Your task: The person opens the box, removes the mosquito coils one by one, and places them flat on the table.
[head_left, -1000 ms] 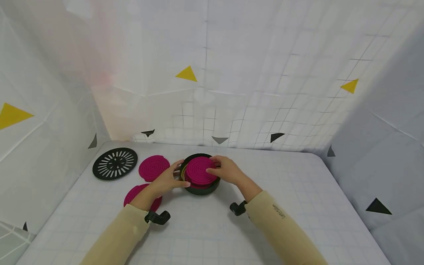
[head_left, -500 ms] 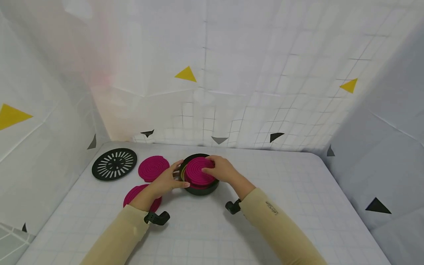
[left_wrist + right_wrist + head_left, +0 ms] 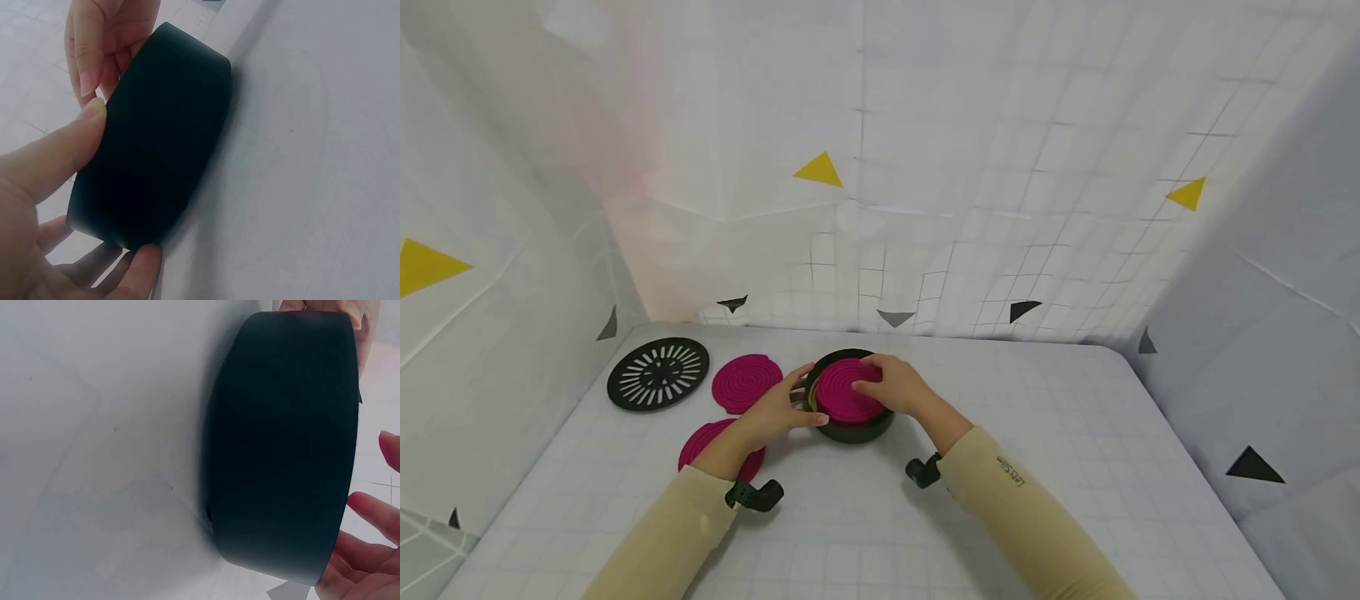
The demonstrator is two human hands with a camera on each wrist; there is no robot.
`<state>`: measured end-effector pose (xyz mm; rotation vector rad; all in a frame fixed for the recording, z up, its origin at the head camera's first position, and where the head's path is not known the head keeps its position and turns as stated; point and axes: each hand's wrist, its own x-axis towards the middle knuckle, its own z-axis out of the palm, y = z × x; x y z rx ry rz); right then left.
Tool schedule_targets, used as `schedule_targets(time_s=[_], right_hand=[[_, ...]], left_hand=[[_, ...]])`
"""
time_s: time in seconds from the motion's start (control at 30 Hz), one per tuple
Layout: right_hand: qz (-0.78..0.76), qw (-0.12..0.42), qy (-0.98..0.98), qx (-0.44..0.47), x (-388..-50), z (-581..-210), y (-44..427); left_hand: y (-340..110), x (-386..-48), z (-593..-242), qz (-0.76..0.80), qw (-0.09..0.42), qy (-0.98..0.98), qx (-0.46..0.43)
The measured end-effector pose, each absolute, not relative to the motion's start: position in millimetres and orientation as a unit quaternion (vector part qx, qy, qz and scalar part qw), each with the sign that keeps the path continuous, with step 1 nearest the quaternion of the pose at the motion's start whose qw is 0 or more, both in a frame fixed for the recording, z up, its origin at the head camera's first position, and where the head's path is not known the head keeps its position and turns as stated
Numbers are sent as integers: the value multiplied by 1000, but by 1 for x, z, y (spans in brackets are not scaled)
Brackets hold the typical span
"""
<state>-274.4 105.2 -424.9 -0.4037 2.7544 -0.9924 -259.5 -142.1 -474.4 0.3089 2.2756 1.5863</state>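
Note:
In the head view a round dark green coaster holder [image 3: 856, 432] stands on the table. Magenta coasters with concentric rings [image 3: 844, 392] sit in its top, and yellow-green edges show at the left inside. My left hand [image 3: 775, 408] grips the holder's left side, thumb in front and fingers behind. Over the right part of the top coaster lies my right hand [image 3: 897, 386], its thumb and fingers spread on the surface. The left wrist view shows the left thumb on the rim of the holder [image 3: 150, 137]; in the right wrist view the holder's wall [image 3: 281, 444] hides the coasters.
Left of the holder lie a magenta coaster [image 3: 747, 383] and another magenta coaster [image 3: 703, 435], partly under the left forearm. A black slotted disc [image 3: 658, 374] lies at the back left. White sheet walls [image 3: 970, 250] enclose the table's back and sides.
My right hand has moved left across the top coaster, from its right edge further onto it. The coaster has shifted slightly left and seems lower in the holder. My left hand keeps its hold.

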Motion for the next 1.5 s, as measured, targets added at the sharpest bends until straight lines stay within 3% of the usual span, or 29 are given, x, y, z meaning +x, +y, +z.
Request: schedule_targets(time_s=[1.5], right_hand=[[-481,79,869,-86,-271,-428,110]], left_hand=[[-141,-259,-474,549,175,811,107]])
